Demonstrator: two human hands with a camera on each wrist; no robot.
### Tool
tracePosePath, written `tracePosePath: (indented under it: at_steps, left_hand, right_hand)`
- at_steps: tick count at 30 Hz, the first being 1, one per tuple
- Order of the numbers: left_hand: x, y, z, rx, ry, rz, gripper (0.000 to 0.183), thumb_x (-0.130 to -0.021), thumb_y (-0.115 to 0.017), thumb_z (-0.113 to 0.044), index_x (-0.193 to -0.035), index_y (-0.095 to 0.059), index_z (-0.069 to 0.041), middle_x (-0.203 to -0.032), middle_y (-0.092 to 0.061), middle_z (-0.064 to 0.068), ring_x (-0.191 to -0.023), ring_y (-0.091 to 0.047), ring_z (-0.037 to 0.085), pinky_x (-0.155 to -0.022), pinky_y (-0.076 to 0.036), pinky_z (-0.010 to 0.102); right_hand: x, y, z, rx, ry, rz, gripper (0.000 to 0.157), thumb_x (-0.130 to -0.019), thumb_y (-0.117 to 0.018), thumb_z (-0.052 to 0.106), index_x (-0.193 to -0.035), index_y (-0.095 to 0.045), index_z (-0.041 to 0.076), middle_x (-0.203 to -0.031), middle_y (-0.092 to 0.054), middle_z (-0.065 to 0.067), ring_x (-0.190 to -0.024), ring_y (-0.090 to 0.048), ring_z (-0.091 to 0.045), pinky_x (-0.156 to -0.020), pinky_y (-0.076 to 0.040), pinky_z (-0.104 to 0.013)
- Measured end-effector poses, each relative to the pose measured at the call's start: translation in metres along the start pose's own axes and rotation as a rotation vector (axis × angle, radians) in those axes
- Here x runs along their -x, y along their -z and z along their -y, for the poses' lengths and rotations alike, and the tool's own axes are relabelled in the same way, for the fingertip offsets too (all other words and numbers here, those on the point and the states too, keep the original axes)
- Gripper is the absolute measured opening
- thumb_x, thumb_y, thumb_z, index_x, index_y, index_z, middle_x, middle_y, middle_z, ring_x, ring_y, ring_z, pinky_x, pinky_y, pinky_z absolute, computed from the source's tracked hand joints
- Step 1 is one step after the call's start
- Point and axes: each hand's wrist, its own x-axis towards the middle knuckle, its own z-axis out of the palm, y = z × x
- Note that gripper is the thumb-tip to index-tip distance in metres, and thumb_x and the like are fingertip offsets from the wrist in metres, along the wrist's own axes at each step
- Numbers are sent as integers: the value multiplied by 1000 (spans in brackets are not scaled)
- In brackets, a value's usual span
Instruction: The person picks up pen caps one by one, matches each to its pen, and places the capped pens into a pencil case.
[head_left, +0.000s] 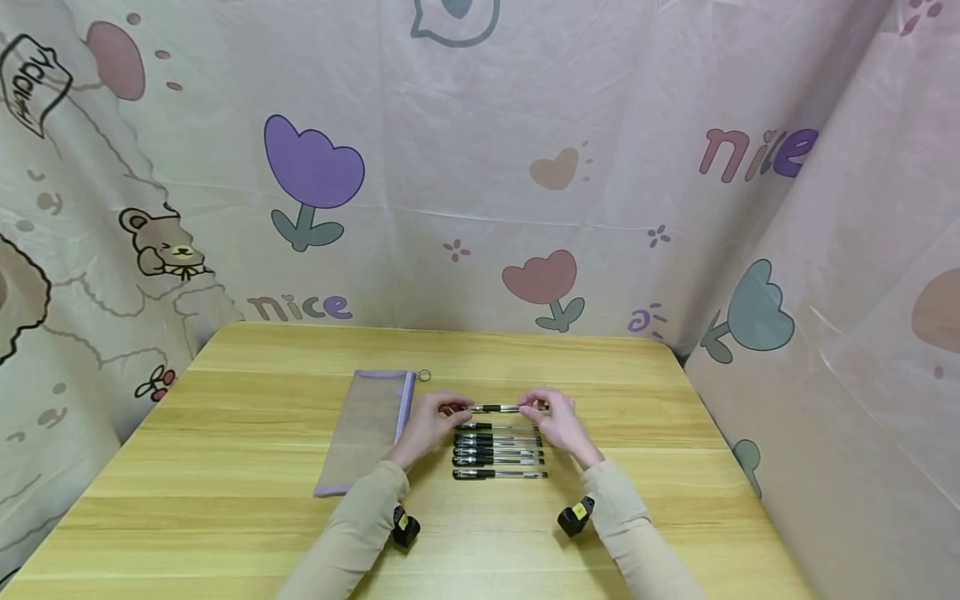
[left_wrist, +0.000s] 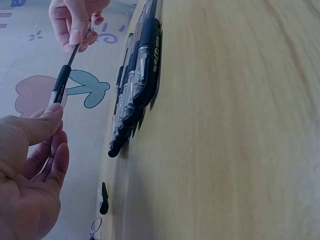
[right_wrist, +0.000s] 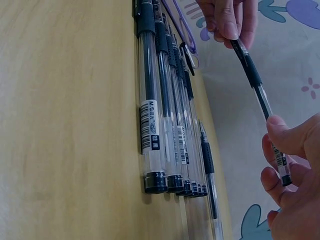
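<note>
A clear-barrelled pen [head_left: 495, 408] with a black grip is held up between both hands, behind a row of similar pens [head_left: 498, 460]. My left hand [head_left: 429, 427] pinches its dark end between thumb and fingers. On the barrel near the other end, the thumb and fingers of my right hand [head_left: 561, 425] grip it. In the right wrist view, an uncapped pen [right_wrist: 209, 165] with its bare tip showing lies past the row. A small black piece like a pen cap [left_wrist: 104, 198] sits farther off in the left wrist view.
Left of the pens lies a flat mesh pouch [head_left: 367, 425] with purple edging and a ring [head_left: 423, 376] at its upper corner. All rest on a wooden table [head_left: 225, 467]. Printed cloth [head_left: 450, 167] hangs along the table's back and sides.
</note>
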Motion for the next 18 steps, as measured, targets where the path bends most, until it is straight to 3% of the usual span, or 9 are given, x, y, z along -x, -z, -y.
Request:
tracePosePath:
  at_steps: [4, 9, 18]
  left_hand:
    - [0, 0, -1, 11, 3, 5, 20, -88, -75, -6, -107, -76, -2, -96, -77, 11, -84, -68, 19, -75, -54, 21]
    - [1, 0, -2, 44, 14, 12, 21, -88, -74, -5, -109, -75, 0, -104, -77, 14, -89, -71, 21, -79, -56, 20]
    - [1, -1, -1, 64, 10, -12, 21, -86, -74, -3, -107, -75, 0, -104, -76, 16, -89, -72, 23, -80, -58, 22]
  right_hand:
    - [1, -1, 0, -18, -5, -11, 9, -92, -69, 9, -99, -74, 11, -91, -70, -2, -88, -56, -14, -96, -34, -43]
    - [1, -3, 1, -92, -26, -14, 10, -93, -68, 6, -101, -73, 5, -94, -69, -6, -87, -55, -14, -81, -47, -26]
    - [0, -10, -2, -167, -7, -62, 9, -92, -67, 0, -99, -72, 0, -91, -71, -13, -76, -56, -8, -68, -48, -18]
